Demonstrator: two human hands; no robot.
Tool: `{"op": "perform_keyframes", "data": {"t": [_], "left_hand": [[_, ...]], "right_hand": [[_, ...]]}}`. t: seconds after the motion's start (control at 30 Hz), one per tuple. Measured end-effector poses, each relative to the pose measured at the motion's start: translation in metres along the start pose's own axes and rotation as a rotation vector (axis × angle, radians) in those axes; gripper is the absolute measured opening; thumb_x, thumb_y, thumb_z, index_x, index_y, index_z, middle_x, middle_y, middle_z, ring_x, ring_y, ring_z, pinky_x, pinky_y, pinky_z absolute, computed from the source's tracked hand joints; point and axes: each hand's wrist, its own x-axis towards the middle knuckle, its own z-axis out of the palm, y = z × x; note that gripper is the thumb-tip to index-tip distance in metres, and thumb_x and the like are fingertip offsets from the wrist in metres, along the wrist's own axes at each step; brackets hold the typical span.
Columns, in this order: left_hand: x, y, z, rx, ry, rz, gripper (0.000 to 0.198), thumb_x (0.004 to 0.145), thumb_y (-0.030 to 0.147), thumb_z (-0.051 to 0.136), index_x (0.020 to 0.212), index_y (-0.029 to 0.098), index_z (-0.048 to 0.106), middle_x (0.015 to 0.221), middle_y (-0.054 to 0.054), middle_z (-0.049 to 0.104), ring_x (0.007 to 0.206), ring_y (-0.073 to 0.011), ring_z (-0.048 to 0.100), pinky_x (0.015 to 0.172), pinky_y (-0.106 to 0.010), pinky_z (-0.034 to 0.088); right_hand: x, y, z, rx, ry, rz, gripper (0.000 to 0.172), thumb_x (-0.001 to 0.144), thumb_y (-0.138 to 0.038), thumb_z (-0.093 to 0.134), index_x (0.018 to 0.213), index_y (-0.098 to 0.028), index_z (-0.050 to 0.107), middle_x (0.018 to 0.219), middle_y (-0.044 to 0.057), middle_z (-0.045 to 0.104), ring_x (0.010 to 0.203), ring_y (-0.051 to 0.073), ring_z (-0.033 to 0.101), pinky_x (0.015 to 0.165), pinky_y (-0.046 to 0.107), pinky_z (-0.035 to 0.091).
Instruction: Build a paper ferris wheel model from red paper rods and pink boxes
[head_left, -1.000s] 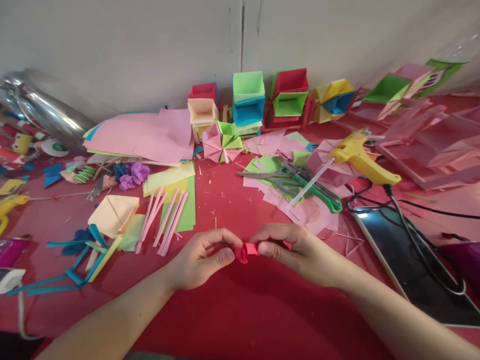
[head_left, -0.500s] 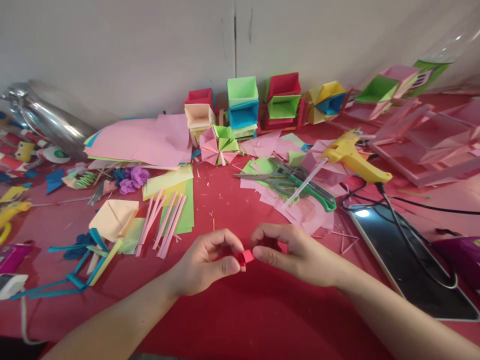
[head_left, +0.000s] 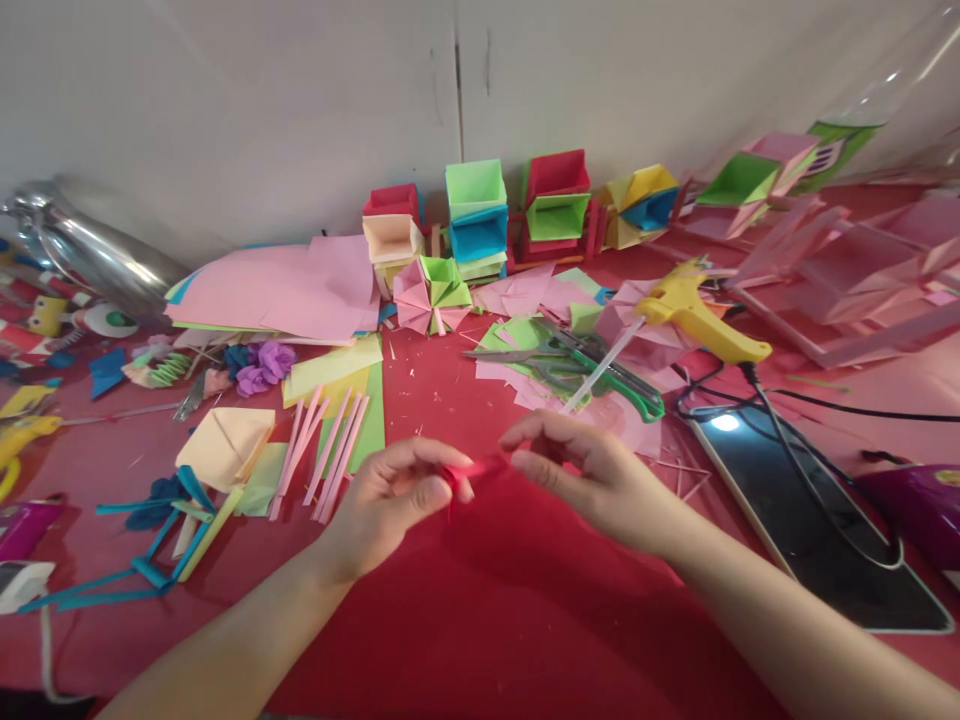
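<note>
Both my hands meet over the red table, pinching one small red paper strip between them. My left hand grips its left end with thumb and fingers closed. My right hand pinches the right end with thumb and forefinger. The strip is blurred and blends with the red surface, so its shape is hard to read. Pink paper strips lie on green and yellow sheets just left of my left hand.
Green-handled scissors and a yellow glue gun lie behind my right hand; a dark tablet with a cable sits to the right. Folded paper boxes line the wall. Pink sheets, paper flowers and blue strips clutter the left.
The small rolled red paper now looks stretched out and blurred between my fingers. Both hands have risen slightly and moved a little apart.
</note>
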Motion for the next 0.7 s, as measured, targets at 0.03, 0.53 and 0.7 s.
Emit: {"op": "perform_keyframes", "data": {"t": [0.03,0.53,0.7], "left_hand": [[0.003,-0.001,-0.003,-0.018,0.092,0.031,0.015,0.079,0.027,0.064,0.093,0.024,0.067,0.075,0.000,0.066,0.074,-0.0107,0.061,0.077,-0.023,0.047],[0.017,0.002,0.020,-0.212,0.433,-0.042,0.021,0.067,0.027,0.075,0.084,0.020,0.067,0.070,0.003,0.062,0.065,-0.0080,0.060,0.067,-0.025,0.057],[0.006,-0.006,0.027,-0.197,0.353,-0.060,0.018,0.067,0.028,0.075,0.082,0.020,0.068,0.071,0.002,0.062,0.066,-0.0082,0.059,0.066,-0.024,0.057]], "right_hand": [[0.001,0.002,-0.002,0.007,0.057,0.014,0.023,0.085,-0.039,0.050,0.092,-0.019,0.058,0.074,0.000,0.055,0.063,0.011,0.047,0.057,0.023,0.039],[0.006,0.024,0.006,-0.345,0.121,-0.037,0.020,0.081,-0.022,0.052,0.096,-0.017,0.064,0.086,0.005,0.064,0.069,0.014,0.057,0.061,0.026,0.045],[0.006,0.028,0.012,-0.462,0.094,-0.112,0.022,0.084,-0.019,0.050,0.101,-0.016,0.064,0.092,0.008,0.064,0.081,0.017,0.059,0.071,0.029,0.046]]}}
